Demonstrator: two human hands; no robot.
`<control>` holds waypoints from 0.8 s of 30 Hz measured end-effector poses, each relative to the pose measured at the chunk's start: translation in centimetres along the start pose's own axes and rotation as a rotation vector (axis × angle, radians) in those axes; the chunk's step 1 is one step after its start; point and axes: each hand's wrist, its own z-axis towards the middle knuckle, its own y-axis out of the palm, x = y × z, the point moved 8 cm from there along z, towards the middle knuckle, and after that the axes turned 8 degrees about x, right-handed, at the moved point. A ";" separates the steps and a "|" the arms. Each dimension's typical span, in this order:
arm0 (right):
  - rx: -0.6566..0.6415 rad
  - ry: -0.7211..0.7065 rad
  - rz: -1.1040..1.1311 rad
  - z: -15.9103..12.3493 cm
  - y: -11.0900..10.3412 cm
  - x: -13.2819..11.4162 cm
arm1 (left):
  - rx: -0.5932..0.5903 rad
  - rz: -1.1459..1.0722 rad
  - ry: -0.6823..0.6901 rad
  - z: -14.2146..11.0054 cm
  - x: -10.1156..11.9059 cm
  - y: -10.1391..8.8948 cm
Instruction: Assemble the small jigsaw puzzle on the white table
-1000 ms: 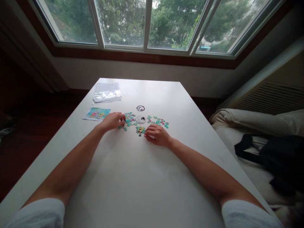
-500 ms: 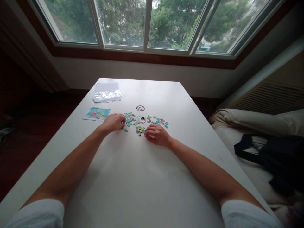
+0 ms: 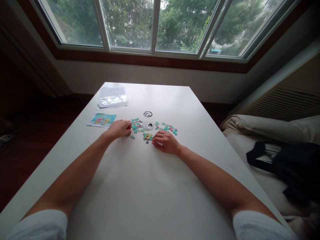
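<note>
Small jigsaw puzzle pieces, mostly teal with pink and yellow bits, lie on the white table. My left hand (image 3: 119, 129) is at the left edge of a dense pile of puzzle pieces (image 3: 136, 124), its fingers curled together; whatever is between the fingertips is hidden. My right hand (image 3: 166, 142) rests on the table, fingers loosely bent and a little apart, tips at the right side of a small joined puzzle section (image 3: 147, 136) with a yellow figure. One loose piece (image 3: 147, 142) sits just below that section. More pieces (image 3: 166, 127) are spread beyond my right hand.
Two round inserts (image 3: 148, 125) are set in the table (image 3: 160, 186) behind the joined section. A colourful picture sheet (image 3: 102, 120) lies left of my left hand, with a clear plastic sleeve and papers (image 3: 113, 97) farther back. A dark bag (image 3: 295, 163) rests on a sofa at right.
My left hand has shifted very slightly at the pile's edge, its fingers curling a bit more. My right hand and the joined section look nearly the same.
</note>
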 end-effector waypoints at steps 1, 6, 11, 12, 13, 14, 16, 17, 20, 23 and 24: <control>-0.001 -0.001 0.000 0.0 0.0 0.0 | 0.002 0.002 -0.003 0.0 -0.1 0.0; 0.003 -0.004 -0.003 0.0 0.0 0.0 | -0.006 -0.002 -0.002 0.1 -0.8 0.1; 0.003 -0.008 -0.008 0.0 0.0 -0.1 | -0.040 -0.017 0.010 0.1 -1.8 0.3; 0.003 -0.007 -0.007 -0.1 0.0 -0.1 | -0.047 -0.021 0.011 0.1 -1.9 0.3; 0.003 -0.005 -0.007 -0.1 0.0 -0.1 | -0.052 -0.025 0.009 0.0 -2.1 0.3; 0.003 -0.004 -0.006 -0.1 0.0 -0.1 | -0.056 -0.026 0.004 0.0 -2.3 0.3; 0.002 -0.005 -0.006 -0.1 0.0 -0.1 | -0.063 -0.024 -0.005 0.0 -2.5 0.2; 0.000 -0.005 -0.006 0.0 0.0 -0.1 | -0.066 -0.022 -0.005 0.0 -2.6 0.2; 0.002 -0.001 -0.004 0.0 0.0 -0.1 | -0.035 -0.016 -0.006 0.0 -2.5 0.0; -0.002 0.006 -0.003 0.0 0.0 -0.1 | 0.080 -0.035 0.013 0.3 -1.7 -0.8; -0.004 0.008 -0.004 0.0 0.0 -0.1 | 0.124 -0.044 0.028 0.3 -1.4 -1.0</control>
